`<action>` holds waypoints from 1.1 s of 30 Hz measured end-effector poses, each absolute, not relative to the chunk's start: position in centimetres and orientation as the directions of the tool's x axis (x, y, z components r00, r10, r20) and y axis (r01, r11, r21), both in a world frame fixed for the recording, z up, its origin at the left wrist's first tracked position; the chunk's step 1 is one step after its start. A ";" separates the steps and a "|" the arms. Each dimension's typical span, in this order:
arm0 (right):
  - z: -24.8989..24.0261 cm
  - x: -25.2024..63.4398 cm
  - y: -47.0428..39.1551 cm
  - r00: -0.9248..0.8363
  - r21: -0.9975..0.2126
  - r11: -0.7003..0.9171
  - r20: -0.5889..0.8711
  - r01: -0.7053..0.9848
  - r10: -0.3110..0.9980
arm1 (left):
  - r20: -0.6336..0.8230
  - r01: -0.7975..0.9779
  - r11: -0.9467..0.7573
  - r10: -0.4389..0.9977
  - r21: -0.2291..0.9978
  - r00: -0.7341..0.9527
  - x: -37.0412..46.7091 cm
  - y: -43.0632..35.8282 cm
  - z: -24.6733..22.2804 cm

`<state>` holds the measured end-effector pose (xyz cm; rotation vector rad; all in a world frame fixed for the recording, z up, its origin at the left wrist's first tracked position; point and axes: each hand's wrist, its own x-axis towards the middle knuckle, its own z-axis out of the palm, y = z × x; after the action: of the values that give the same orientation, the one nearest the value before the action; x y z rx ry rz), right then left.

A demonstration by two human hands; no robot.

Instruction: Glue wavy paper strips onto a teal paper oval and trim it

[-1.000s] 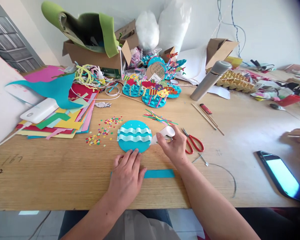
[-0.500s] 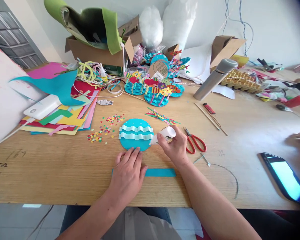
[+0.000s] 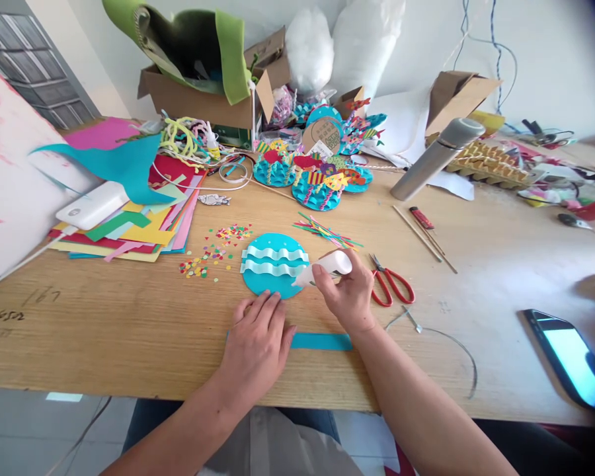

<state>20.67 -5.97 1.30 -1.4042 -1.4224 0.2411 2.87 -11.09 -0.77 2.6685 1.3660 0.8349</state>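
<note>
On wooden table (image 3: pixel 104 344): blue disc (image 3: pixel 258 283), with two wavy strips (image 3: pixel 274 269) in place, lower part bare, under close-set fingers of left hand (image 3: pixel 258 337); glue bottle (image 3: pixel 339 262) pinched in right hand (image 3: pixel 354 297); flat blue strip (image 3: pixel 322 341) unattached.

Pale plain wall (image 3: pixel 426 39) behind; wooden tabletop (image 3: pixel 104 344), handwritten marks at left; light tiled floor (image 3: pixel 14 436) below.

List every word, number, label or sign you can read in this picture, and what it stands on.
"167", handwritten on the tabletop; last digit uncertain.
Second handwritten number below it: digits unclear.
Marks right of the red-handled scissors: too faint.
Brown disc and its barcode label: print too small.
Phone screen: washed out.
White bottle in the right hand: nothing readable.
</note>
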 end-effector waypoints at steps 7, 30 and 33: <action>3.1 19.5 -5.7 0.205 -0.729 0.336 0.543 0.597 0.814 | 0.443 0.750 -0.608 0.766 0.261 0.467 2.6 -11.1 -0.6; 2.2 13.8 -3.8 0.075 -0.689 0.348 0.504 0.636 0.860 | 0.353 0.850 -0.454 0.867 0.265 0.353 1.8 -11.5 0.4; 2.0 13.5 -3.9 0.059 -0.675 0.356 0.509 0.646 0.859 | 0.347 0.847 -0.455 0.868 0.276 0.354 1.8 -11.6 0.3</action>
<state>13.46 -3.87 1.95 -1.3627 -1.6584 0.2783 1.82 -11.56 0.30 2.5445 1.6131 0.7009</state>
